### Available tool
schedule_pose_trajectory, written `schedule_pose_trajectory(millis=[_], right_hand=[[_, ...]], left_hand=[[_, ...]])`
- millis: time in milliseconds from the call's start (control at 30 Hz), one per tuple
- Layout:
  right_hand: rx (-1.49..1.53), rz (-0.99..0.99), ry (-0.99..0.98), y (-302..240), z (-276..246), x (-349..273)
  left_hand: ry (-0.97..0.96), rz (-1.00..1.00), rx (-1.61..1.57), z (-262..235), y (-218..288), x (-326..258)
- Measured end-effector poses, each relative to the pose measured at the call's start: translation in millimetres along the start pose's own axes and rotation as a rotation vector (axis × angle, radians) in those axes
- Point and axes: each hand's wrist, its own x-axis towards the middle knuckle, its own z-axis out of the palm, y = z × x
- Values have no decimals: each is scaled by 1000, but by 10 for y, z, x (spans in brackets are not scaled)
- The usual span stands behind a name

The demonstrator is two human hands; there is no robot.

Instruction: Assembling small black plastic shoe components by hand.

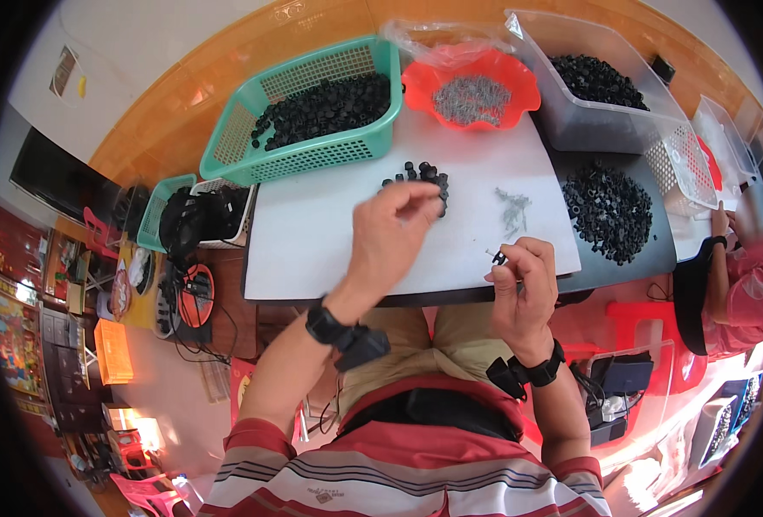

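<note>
Behind the hands sat a green basket (312, 151) of black caps, a red bowl (472, 90) of screws and loose screws (513, 207). Left hand (394, 233) pinched at a small cap pile (424, 179); right hand (523, 289) gripped a black cap (500, 257).

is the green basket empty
No, the green basket holds a heap of small black parts piled against its far side.

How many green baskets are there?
2. A big green basket full of small black parts sits at the table's back left. A smaller green basket sits lower, left of the table. More may be hidden.
</note>
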Motion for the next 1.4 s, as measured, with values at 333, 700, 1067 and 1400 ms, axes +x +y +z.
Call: schedule_pose_trajectory(millis=[333, 700, 1067, 1400], right_hand=[[90, 85, -30, -5, -142, -16], [150, 150, -29, 36, -153, -23], [186, 147, -38, 30, -111, 1], [231, 150, -45, -19, -44, -6]], left_hand=[[-195, 357, 651, -231, -219, 798], [-249, 315, 536, -249, -276, 810], [-133, -72, 65, -384, -95, 249], [-89, -62, -215, -254, -85, -139]])
